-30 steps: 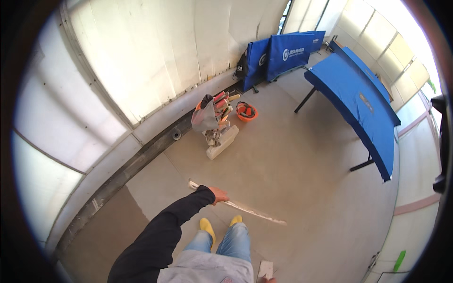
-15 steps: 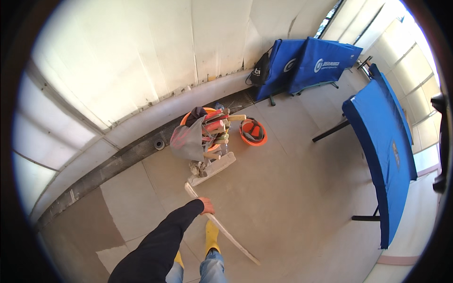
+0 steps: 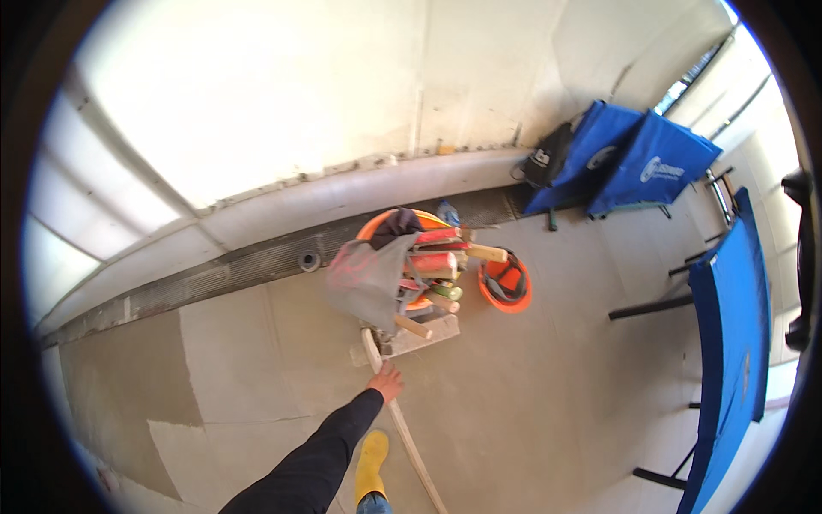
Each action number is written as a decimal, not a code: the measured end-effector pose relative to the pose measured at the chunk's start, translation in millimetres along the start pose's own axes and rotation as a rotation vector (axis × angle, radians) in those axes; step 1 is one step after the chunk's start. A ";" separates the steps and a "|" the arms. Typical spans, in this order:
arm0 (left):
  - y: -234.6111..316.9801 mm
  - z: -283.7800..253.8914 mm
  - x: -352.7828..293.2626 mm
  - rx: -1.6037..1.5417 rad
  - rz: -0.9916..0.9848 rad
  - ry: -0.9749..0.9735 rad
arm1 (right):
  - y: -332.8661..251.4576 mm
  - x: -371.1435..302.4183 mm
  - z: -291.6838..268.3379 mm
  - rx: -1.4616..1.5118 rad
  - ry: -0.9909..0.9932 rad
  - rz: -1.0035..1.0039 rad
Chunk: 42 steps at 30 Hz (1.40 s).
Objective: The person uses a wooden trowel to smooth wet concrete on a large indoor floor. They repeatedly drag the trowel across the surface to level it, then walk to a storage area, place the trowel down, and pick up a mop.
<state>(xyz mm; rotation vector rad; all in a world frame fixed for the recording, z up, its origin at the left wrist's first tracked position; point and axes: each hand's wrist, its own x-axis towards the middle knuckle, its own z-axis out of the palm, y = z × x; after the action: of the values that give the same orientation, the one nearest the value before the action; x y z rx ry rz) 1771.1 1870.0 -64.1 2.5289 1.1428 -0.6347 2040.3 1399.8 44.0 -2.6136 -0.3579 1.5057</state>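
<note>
My left hand (image 3: pixel 387 382) is closed around a long, pale wooden strip (image 3: pixel 411 445). The strip slants from beside the tools down to the lower edge of the picture. Beyond the hand stands an orange bucket (image 3: pixel 372 226), with a grey cloth bag (image 3: pixel 366 278) hanging over its side. Several tools with red and wooden handles (image 3: pixel 435 263) stick out of it to the right. By the bucket's foot, close to the strip's far end, lies a whitish flat block (image 3: pixel 437 334). My right hand is out of the picture.
An upturned orange hard hat (image 3: pixel 505 283) lies right of the bucket. A small dark ring (image 3: pixel 309 260) is near the wall. Blue banner stands (image 3: pixel 655 167) lean at the back right, beside a black bag (image 3: pixel 548 156). A blue-covered table (image 3: pixel 732 343) stands at right.
My view has swung, so the bucket, hard hat and blue stands sit further right and lower. My left hand still grips the strip, whose far end is now closer to the bucket and block.
</note>
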 end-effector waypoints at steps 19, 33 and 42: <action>296.3 124.1 -700.8 -1.316 -1.210 0.023 | -34.1 -5.9 -67.9 -0.443 -0.302 -0.545; 775.6 258.1 -1013.8 -2.069 -2.096 0.178 | 84.7 -393.9 208.9 -1.133 -0.304 -1.022; 690.7 299.8 -1093.5 -1.925 -2.233 0.674 | 90.2 -402.9 270.5 -1.846 -0.169 -0.994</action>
<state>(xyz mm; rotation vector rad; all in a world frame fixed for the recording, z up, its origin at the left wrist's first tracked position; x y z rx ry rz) 1574.3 604.7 286.8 -0.7514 2.2216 0.8600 1626.2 1203.1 226.8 -1.7186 -3.5499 0.8721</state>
